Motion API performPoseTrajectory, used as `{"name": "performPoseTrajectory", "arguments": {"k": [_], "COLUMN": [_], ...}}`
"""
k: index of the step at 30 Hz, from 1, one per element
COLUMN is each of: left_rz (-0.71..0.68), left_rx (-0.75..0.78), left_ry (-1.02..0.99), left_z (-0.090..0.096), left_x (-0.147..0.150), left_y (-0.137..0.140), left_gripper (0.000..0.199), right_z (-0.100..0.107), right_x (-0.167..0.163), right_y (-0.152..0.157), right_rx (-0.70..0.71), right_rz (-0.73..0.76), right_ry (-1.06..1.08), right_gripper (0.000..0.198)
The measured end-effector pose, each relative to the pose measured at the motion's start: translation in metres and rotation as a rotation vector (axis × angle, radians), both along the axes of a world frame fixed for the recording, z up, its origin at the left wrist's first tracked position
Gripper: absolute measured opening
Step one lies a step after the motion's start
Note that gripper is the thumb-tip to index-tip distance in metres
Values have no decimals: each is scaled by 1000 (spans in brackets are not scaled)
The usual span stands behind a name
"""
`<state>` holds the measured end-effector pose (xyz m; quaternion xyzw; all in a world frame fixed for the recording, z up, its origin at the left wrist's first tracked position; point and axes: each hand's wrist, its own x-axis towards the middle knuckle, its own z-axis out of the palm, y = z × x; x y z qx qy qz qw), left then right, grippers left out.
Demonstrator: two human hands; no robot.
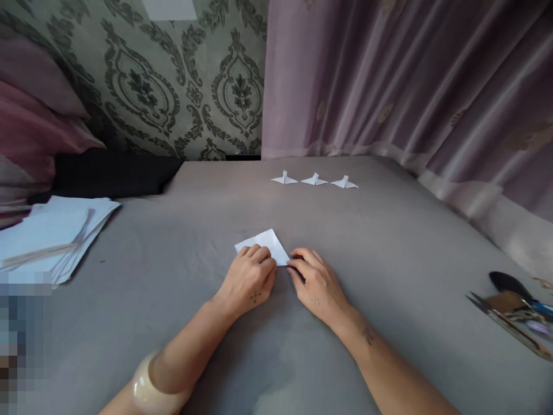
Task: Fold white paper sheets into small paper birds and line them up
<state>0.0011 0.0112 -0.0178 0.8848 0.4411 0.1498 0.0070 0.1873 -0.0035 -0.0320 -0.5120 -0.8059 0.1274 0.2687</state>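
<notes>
A small folded sheet of white paper (277,249) lies on the grey cloth surface, one corner pointing away from me. My left hand (254,270) rests over its near left part with the fingers curled, covering some of the paper. At the right corner, the fingertips of my right hand (311,281) pinch the paper's edge between thumb and fingers. Farther back stand three folded white paper birds (314,180) in a row, apart from both hands.
A stack of white paper sheets (56,230) lies at the left, with a black cloth (112,173) behind it. Scissors (481,305) and small tools lie at the right edge. A purple curtain (389,80) hangs along the back right, beside a patterned wall (185,80).
</notes>
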Motion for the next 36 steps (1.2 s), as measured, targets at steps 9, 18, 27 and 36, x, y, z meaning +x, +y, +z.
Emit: {"name": "performPoseTrajectory", "arguments": {"k": [9, 18, 27, 36], "left_rz": [284, 422, 405, 413], "left_rx": [-156, -289, -321, -309], "left_ry": [-110, -168, -182, -155], "left_z": [3, 2, 0, 3], "left_x": [11, 9, 6, 8], "left_y": [-4, -2, 2, 2], "left_gripper": [21, 15, 14, 12], "right_z": [0, -2, -3, 4], "right_x": [-2, -9, 5, -13], "right_y": [7, 13, 17, 1], "right_rx": [-56, -101, -156, -58], "right_rz": [-61, -160, -175, 128], "right_ry": [86, 129, 243, 175], "right_gripper": [11, 7, 13, 37]}}
